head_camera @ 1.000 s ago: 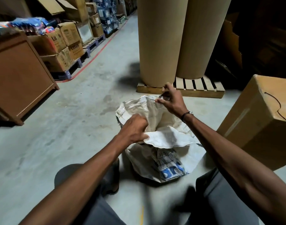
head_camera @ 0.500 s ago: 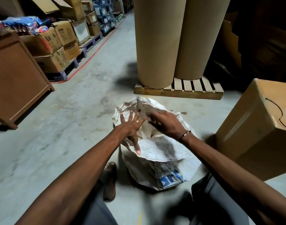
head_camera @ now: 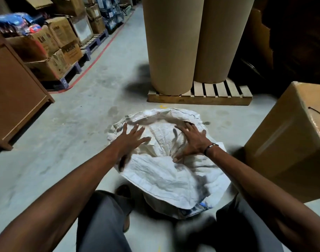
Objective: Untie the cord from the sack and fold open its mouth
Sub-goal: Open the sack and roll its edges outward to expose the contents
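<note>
A white woven plastic sack point(head_camera: 166, 179), crumpled and creased, is being held on the grey concrete floor point(head_camera: 68, 135) between the person's knees, just near of a wooden pallet point(head_camera: 201, 99) bearing two tall brown cardboard rolls point(head_camera: 173, 42). Its mouth is being spread wide, the long axis of the opening running left to right, with the far rim point(head_camera: 166, 113) standing up as a curved lip. No cord is being seen anywhere on it, so the untying is judged done and the folding-open is judged under way.

The left hand point(head_camera: 130, 140) is being laid flat on the left side of the mouth, fingers straight and splayed, pressing the fabric and curling round nothing. The right hand point(head_camera: 191, 140), a dark band at its wrist, is likewise being pressed flat on the right side, fingers straight and pointing toward the far rim. That rim is lying just beyond both sets of fingertips, about equally near to each hand; the coming turn-down is judged to depend on it. A large brown cardboard box point(head_camera: 291, 142) is standing at the right.
</note>
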Demonstrator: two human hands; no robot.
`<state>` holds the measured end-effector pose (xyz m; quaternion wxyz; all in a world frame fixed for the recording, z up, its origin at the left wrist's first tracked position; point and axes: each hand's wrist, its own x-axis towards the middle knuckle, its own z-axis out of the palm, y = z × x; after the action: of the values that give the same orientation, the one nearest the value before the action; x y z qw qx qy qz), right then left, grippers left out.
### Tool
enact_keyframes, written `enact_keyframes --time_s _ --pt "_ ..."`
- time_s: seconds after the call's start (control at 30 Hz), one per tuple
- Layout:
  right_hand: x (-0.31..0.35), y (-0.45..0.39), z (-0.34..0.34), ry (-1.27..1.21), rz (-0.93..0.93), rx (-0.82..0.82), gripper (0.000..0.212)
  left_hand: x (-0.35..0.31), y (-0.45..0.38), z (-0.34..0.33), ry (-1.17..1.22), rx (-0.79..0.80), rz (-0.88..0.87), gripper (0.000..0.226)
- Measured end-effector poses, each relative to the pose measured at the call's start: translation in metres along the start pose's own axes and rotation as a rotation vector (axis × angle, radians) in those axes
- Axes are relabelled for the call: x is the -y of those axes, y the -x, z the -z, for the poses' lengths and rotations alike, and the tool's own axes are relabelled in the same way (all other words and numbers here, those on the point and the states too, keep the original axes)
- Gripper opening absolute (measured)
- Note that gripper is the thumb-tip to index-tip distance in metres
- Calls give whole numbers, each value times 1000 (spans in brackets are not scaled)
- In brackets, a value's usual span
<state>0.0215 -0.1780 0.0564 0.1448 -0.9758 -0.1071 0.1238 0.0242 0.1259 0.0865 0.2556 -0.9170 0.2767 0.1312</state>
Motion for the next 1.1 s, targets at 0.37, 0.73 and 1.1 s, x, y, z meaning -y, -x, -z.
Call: enact_keyframes --time_s 0.37,0.73,1.1 --pt "-15 7 -9 -119 -15 -434 72 -73 35 -21 313 -427 576 66" --pt "-17 -4 20 -109 159 -420 55 -80 32 -54 505 -451 689 60" --pt "16 -30 23 -363 275 -526 22 -121 -2 -2 1621 -747 1084 70"
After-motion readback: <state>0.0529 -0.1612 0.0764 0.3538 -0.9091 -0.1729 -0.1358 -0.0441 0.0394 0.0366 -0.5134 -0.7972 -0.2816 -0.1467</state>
